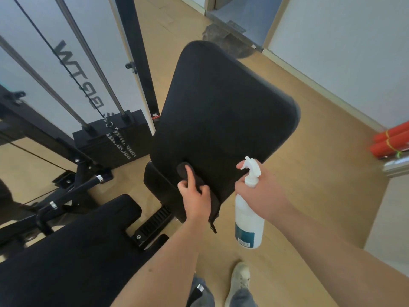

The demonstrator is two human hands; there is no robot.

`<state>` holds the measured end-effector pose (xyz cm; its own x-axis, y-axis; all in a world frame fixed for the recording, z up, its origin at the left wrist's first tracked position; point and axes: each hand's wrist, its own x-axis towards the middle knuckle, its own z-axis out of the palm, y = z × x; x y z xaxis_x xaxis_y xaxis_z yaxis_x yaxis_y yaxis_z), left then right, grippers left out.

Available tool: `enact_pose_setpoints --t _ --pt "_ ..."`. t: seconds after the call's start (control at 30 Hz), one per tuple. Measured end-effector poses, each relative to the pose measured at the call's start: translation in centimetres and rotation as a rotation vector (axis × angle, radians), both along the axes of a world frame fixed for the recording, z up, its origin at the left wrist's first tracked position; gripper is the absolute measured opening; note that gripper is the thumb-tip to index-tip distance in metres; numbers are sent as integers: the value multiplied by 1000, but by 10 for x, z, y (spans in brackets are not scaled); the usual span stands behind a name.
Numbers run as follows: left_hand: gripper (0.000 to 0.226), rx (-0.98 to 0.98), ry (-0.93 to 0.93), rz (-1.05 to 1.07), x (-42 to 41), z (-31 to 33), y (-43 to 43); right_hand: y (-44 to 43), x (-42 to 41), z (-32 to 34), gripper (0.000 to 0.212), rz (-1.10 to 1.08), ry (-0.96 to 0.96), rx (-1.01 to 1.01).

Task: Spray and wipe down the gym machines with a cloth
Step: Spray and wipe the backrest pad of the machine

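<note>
Head view: left hand point(194, 196) clutches the cloth point(182, 171), forefinger pressing it to the pad's point(221, 107) 7 o'clock corner; right hand point(259, 189) grips the spray bottle point(249, 220) at 5 o'clock, trigger-ready

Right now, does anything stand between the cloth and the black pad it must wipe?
Nothing visible: the left hand presses the cloth onto the pad; the right hand holds the spray bottle aside.
</note>
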<state>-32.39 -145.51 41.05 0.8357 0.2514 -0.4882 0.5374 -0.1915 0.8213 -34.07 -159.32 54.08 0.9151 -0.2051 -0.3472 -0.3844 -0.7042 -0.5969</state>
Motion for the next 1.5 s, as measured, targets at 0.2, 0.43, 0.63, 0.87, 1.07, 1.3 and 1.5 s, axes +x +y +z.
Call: enact_pose_setpoints --t 0.2,0.43,0.63,0.87,1.07,1.3,1.5 --pt "77 5 412 -13 -14 -39 19 -4 -11 -9 26 -25 38 15" --pt "81 28 155 -17 -20 4 -8 -14 -13 -5 26 -21 13 -3" --pt "79 18 -271 -330 -2 69 -35 -24 -7 6 28 -25 -50 34" --pt "82 150 -254 -369 -7 48 -30 -31 -10 2 29 -19 -59 57" --pt "89 71 169 -74 -31 11 -28 -30 -17 -7 28 23 -26 40" --pt "87 -16 385 51 -22 21 -20 -33 -18 -13 27 24 -18 83" --pt "86 -105 49 -6 -17 67 -56 -42 -19 -14 25 -42 -43 105"
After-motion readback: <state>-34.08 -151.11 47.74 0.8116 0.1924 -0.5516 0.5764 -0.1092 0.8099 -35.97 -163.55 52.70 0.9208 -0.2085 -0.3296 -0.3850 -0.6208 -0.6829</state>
